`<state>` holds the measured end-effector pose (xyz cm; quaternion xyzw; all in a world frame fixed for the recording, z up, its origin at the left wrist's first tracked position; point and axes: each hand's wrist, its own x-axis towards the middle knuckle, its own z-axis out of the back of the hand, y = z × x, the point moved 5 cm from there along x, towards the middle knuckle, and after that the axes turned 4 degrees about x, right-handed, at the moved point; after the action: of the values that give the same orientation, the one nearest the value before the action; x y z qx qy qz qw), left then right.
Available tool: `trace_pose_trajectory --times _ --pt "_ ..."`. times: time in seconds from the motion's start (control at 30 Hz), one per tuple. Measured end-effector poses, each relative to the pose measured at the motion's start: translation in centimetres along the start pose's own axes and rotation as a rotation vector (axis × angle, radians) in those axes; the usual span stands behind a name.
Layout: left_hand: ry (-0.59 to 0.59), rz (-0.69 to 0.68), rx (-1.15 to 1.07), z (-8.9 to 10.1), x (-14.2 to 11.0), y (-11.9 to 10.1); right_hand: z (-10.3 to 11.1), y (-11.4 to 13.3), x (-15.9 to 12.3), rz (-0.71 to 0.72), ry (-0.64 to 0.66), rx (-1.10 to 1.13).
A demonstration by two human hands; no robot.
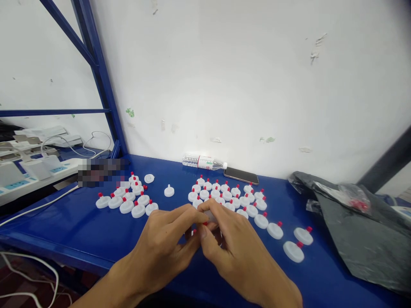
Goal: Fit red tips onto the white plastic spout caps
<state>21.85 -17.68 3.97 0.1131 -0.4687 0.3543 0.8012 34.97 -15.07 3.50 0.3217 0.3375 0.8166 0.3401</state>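
My left hand and my right hand meet over the blue table, fingertips pinched together around a small white disc piece. A bit of red shows between the fingers. Just beyond my hands lies a cluster of white discs with red caps. A second group of capped discs sits to the left. Two white discs without red caps lie between the groups.
A clear water bottle lies against the wall beside a dark phone. A black plastic bag with red caps covers the right end. White cables and white devices are at left. Blue frame posts rise behind.
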Motion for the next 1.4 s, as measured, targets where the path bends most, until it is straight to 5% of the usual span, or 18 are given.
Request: trace_pose_trajectory --times 1.4 --pt "-0.025 -0.036 0.014 -0.08 0.1 -0.24 0.01 -0.36 0.13 -0.017 -0.01 -0.041"
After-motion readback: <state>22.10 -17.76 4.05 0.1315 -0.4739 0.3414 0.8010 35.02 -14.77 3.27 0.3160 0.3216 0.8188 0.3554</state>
